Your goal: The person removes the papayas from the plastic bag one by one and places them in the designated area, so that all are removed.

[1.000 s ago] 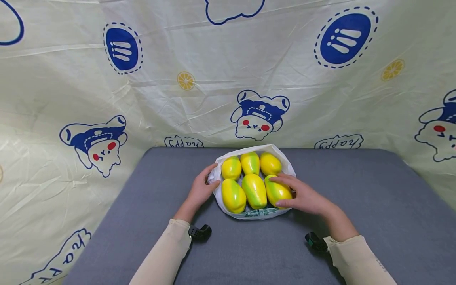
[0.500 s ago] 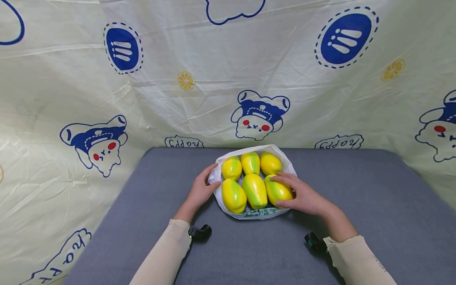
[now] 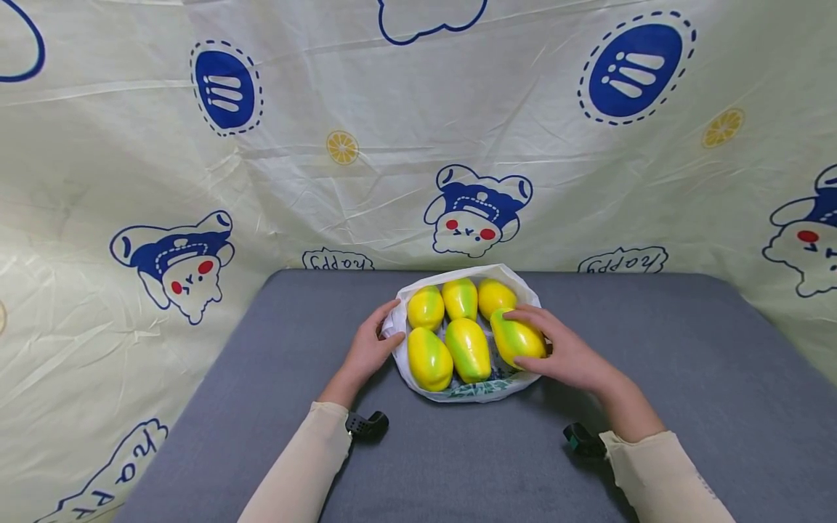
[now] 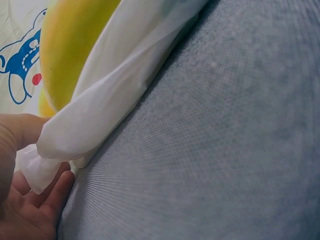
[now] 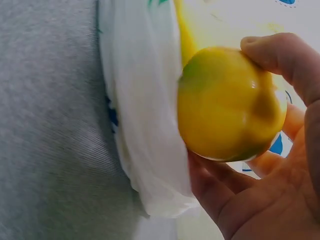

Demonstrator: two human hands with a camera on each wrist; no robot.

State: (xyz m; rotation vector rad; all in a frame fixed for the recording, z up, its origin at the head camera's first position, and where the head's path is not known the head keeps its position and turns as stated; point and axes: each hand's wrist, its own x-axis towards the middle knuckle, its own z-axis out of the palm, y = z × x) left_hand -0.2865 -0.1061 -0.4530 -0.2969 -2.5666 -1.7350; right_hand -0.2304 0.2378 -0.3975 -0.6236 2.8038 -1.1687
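Over there the right hand (image 3: 567, 354) has its grip clamped round a yellow-green fruit (image 3: 519, 341) at the right side of the white bag (image 3: 482, 394), whose left edge the left hand (image 3: 368, 347) pinches.

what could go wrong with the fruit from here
The held fruit is glossy, so it might slip from the right hand. It could also bump the neighbouring fruit close behind it. The bag looks thin and soft; if the left hand let go of its edge, that side might sag.
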